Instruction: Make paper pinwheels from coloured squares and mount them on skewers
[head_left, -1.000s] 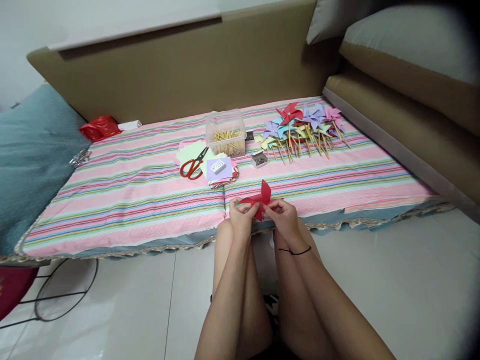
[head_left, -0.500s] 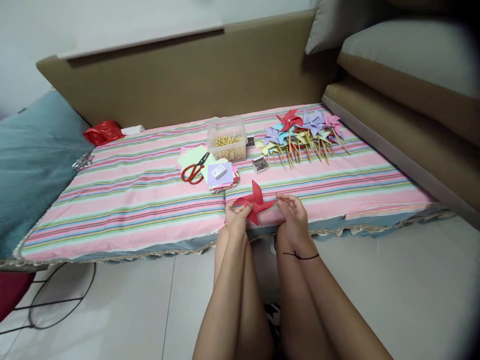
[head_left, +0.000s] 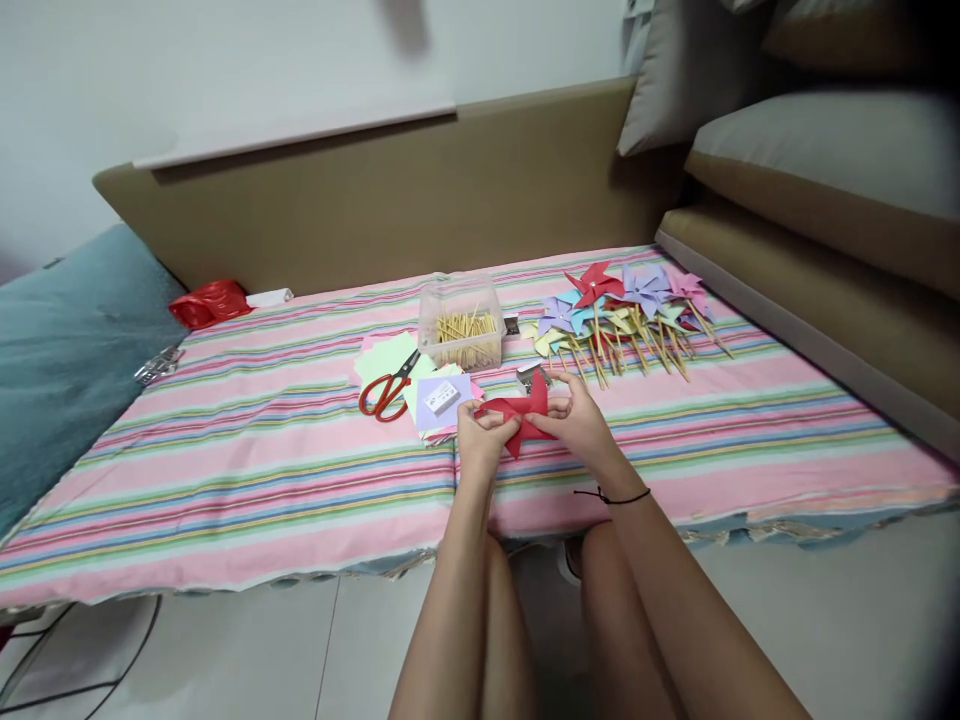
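Between my hands is a red paper pinwheel (head_left: 534, 403) with no stick visible on it, held just above the near part of the striped cloth. My left hand (head_left: 482, 438) pinches its left side, thumb near the middle. From the right, my right hand (head_left: 581, 422) grips another blade with thumb and fingers. Just behind the pinwheel sits a small open box (head_left: 531, 376) of tiny metal pieces, partly covered by a blade. To the left, a small white box (head_left: 441, 397) rests on a stack of coloured paper squares (head_left: 424, 412).
Red-handled scissors (head_left: 388, 392) lie on green paper. A clear plastic tub (head_left: 463, 330) holds many thin sticks. Finished pinwheels on sticks (head_left: 641, 290) are heaped at the back right. A red plastic bag (head_left: 211, 303) lies by the blue cushion (head_left: 75, 350).
My right hand has moved in from the pinwheel's right tip and now grips closer to its middle. The pinwheel is raised slightly toward the small open box. The camera view has tilted upward.
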